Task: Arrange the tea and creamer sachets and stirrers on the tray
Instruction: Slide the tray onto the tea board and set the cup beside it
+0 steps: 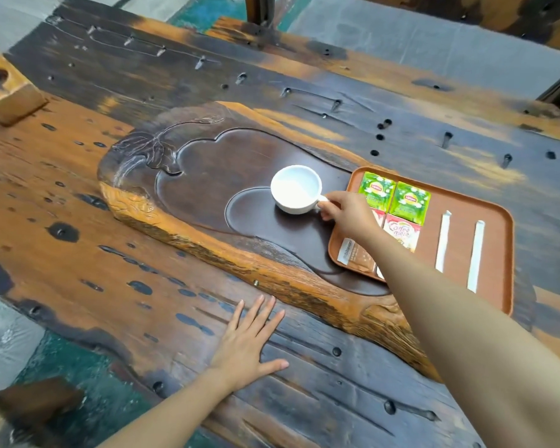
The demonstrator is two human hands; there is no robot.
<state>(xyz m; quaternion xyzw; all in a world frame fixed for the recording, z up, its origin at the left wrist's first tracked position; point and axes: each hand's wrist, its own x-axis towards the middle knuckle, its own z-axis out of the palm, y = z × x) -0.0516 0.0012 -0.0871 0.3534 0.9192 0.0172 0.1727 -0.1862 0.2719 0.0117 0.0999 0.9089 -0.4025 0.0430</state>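
A brown rectangular tray (495,273) lies at the right of the table. On it are two green tea sachets (393,197) side by side, a red-and-white creamer sachet (401,232) below them, another sachet (353,253) partly hidden under my right forearm, and two white wrapped stirrers (443,240) lying parallel further right. My right hand (346,211) pinches the handle of an empty white cup (296,189), which stands on the carved wooden tea board (207,176) just left of the tray. My left hand (249,337) lies flat on the table with fingers spread.
The dark carved tea board sits raised on a rough wooden table (110,92) with nail holes. A wooden block (8,88) stands at the far left edge. Chair legs (259,11) show beyond the table's far side.
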